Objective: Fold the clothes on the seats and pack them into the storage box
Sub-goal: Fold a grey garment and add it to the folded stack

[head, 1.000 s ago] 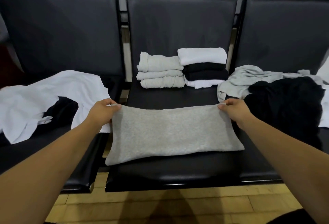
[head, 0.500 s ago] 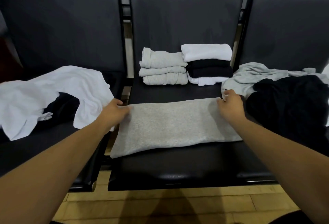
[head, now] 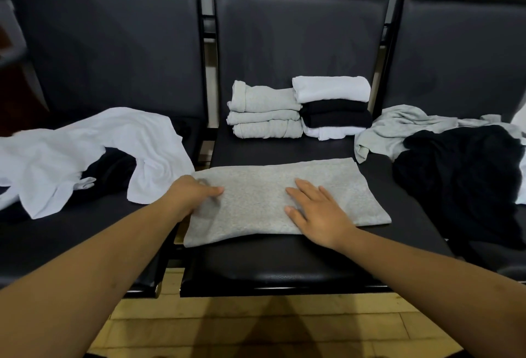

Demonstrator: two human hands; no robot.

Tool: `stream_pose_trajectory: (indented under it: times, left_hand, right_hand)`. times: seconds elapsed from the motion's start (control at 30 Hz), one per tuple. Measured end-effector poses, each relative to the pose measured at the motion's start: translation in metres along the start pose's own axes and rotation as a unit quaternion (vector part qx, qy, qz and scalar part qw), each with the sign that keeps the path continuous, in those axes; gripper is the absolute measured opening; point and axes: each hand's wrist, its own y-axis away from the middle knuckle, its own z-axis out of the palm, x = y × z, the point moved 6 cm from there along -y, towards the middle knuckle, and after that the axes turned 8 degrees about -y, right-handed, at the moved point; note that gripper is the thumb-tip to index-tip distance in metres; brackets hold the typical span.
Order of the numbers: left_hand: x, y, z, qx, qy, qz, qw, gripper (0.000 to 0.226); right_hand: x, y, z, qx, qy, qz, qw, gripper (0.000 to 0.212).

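A grey garment (head: 284, 181), folded into a long flat strip, lies across the front of the middle seat (head: 284, 269). My left hand (head: 193, 195) rests on its left end with the fingers pointing right. My right hand (head: 318, 209) lies flat on the strip's middle, fingers spread. Behind the strip stand two piles: folded grey clothes (head: 264, 114) on the left and folded white and black clothes (head: 334, 106) on the right. The storage box is out of view.
Loose white clothing (head: 85, 153) over a black piece (head: 111, 170) covers the left seat. A crumpled grey garment (head: 398, 130) and a black one (head: 461, 178) lie on the right seat. Below the seat edge is a wooden floor (head: 256, 329).
Both hands let go of the strip's far corners and moved inward onto the cloth. The right hand slid left to the middle and now lies flat.
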Motion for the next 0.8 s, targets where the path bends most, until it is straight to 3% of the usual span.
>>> stream_pose_trajectory:
  times: [0.1,0.23,0.33,0.53,0.6,0.67,0.73,0.77,0.8]
  left_hand:
    - [0.01,0.005,-0.001,0.025,-0.023,0.022,0.999,0.059]
    - [0.006,0.018,0.006,-0.062,0.028,-0.051,0.996,0.069]
    - [0.002,0.029,0.004,-0.118,0.075,-0.088,0.986,0.063]
    - [0.02,0.031,-0.013,-0.106,0.171,-0.013,0.979,0.029]
    - [0.029,0.033,-0.019,-0.11,0.202,0.007,0.973,0.034]
    - [0.035,0.035,-0.022,-0.105,0.195,0.022,0.975,0.044]
    - [0.048,0.04,-0.019,-0.111,0.198,0.059,0.972,0.039]
    - [0.057,0.044,-0.015,-0.114,0.195,0.083,0.971,0.034]
    - [0.065,0.048,-0.01,-0.117,0.186,0.109,0.969,0.028]
  right_hand:
    - [-0.001,0.0,0.002,-0.009,0.021,0.003,1.0,0.058]
    - [-0.002,0.0,0.003,-0.019,0.033,0.008,0.999,0.059]
    - [-0.004,0.002,0.005,-0.021,0.032,0.009,0.999,0.059]
    - [-0.021,0.003,0.013,-0.025,0.007,0.016,1.0,0.06]
    - [-0.035,0.003,0.019,-0.022,-0.012,0.014,1.0,0.059]
    - [-0.051,-0.002,0.024,-0.017,-0.059,0.007,0.998,0.057]
    - [-0.062,-0.009,0.024,-0.021,-0.183,0.023,0.983,0.052]
    - [-0.064,-0.012,0.021,-0.021,-0.296,0.05,0.954,0.048]
    - [-0.066,-0.015,0.017,-0.02,-0.431,0.081,0.899,0.046]
